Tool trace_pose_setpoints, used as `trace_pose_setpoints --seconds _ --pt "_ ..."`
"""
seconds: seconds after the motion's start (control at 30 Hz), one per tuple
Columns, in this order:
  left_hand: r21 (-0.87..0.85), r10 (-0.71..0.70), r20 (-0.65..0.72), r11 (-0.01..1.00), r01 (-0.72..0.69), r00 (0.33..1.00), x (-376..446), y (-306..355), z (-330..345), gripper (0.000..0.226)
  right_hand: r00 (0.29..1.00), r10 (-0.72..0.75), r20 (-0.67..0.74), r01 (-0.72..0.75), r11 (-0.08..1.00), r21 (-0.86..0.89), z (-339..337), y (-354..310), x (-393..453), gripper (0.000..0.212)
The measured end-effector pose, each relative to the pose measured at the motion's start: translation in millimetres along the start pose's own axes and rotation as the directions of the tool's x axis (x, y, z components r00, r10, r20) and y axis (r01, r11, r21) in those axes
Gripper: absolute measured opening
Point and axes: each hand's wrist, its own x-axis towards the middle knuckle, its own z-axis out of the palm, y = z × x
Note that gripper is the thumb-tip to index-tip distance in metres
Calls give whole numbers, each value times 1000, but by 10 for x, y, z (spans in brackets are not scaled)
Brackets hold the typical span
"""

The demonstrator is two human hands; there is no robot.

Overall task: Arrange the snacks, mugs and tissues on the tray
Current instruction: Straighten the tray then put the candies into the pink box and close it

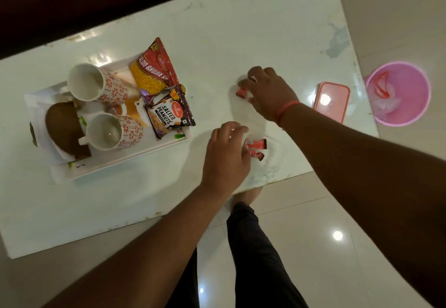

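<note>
A white tray (125,162) lies at the left of the marble table. On it stand two white mugs with red flowers (96,84) (113,130), a red snack packet (154,66), a salted peanuts packet (169,112) and white tissues (36,112) under a brown object (64,129). My right hand (268,90) rests over a small red candy (241,93) on the table, fingers curled on it. My left hand (225,153) covers a few red-wrapped candies (257,147) near the table's front edge, fingers touching them.
A pink-lidded plastic box (334,100) sits on the table right of my right hand. A pink bin (398,92) stands on the floor beyond the table's right end. My legs are on the tiled floor below the front edge.
</note>
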Motion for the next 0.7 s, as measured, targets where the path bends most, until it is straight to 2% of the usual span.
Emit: trace_pose_setpoints --seconds 0.07,0.17,0.27,0.33,0.47,0.57,0.63,0.7 --pt "-125 -86 -20 989 83 996 -18 -99 -73 35 999 -30 -24 28 997 -76 71 26 -46 33" --pt "-229 -177 -8 958 170 984 -35 -214 -133 30 997 48 -65 -51 997 -50 109 58 -193 23" --pt "-288 -247 24 926 243 969 -55 -254 -113 29 966 219 -134 -196 966 170 75 59 -419 19" --pt "-323 -286 46 902 285 957 -71 -252 -75 28 940 294 -173 -236 927 291 10 10 -644 16" --pt "-352 -337 87 870 345 938 -85 -207 8 26 960 244 -139 -193 933 305 -72 -207 -1154 16" --pt "-354 -355 110 859 371 928 -75 -176 55 27 968 234 -87 -200 937 288 7 -297 -1432 32" --pt "-363 -362 124 850 381 924 -55 -165 65 27 924 359 -132 -291 884 366 46 -193 -1519 36" --pt "-374 -355 131 847 378 926 -42 -159 60 26 824 522 -220 -400 812 425 84 34 -1540 38"
